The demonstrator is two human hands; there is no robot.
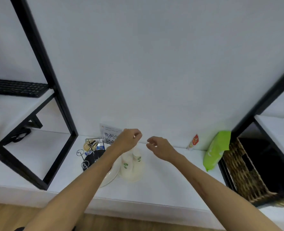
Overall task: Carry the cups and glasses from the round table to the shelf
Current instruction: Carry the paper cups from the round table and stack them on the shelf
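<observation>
Both hands over shelf. Left hand loosely curled, empty; right hand same. White cups with green print stand on shelf below left hand, beside plate. Risk: forearm brushes cups, tips them onto plate. Wicker basket right; contents unclear.

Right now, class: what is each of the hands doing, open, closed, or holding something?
Left hand: fingers loosely curled, holding nothing, above the white cups.
Right hand: fingers loosely curled, holding nothing.
</observation>
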